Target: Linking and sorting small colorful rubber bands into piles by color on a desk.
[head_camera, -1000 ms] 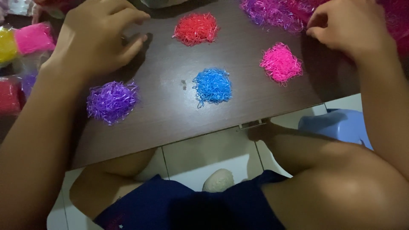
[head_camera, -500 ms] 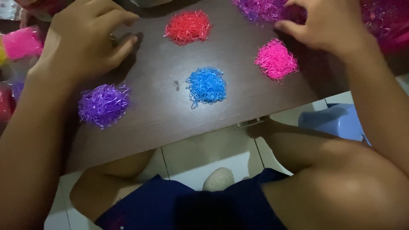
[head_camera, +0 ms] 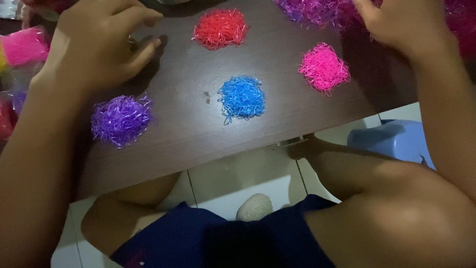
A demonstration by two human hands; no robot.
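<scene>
Four small heaps of tiny elastic bands lie on a dark brown table [head_camera: 188, 134]: purple [head_camera: 120, 119], blue [head_camera: 242, 97], red [head_camera: 220, 28] and pink [head_camera: 323, 67]. My left hand [head_camera: 96, 47] rests back-up on the table at the upper left, just above the purple heap. Its fingers are curled and slightly apart, and nothing shows in them. My right hand [head_camera: 404, 25] sits at the upper right on a big mixed magenta and purple mass of bands [head_camera: 312, 11]. Its fingertips are hidden in that mass and by the frame's top edge.
Pink and red bundles [head_camera: 22, 47] sit off the table's left side. Below the table's near edge are my bare knees, dark blue shorts [head_camera: 213, 238], a white tiled floor and a blue plastic stool [head_camera: 396, 141] at the right.
My right hand has slid left and up into the mixed mass of bands. My left hand has stayed in place near the purple heap. The heaps have not changed.
</scene>
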